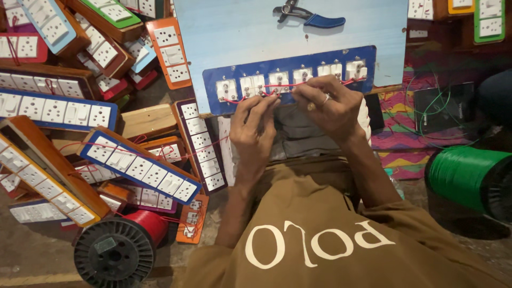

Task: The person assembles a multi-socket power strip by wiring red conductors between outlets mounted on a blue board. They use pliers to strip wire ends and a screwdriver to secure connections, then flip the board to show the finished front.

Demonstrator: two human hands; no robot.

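Where hands (256,128) overlap, red wire (277,88) hidden

The green wire spool (472,178) is cut off at the right edge — the left hand (255,128) and right hand (330,106) hide part of the red wire (266,88) on the blue switch panel (290,80) — fingertip contact unclear.
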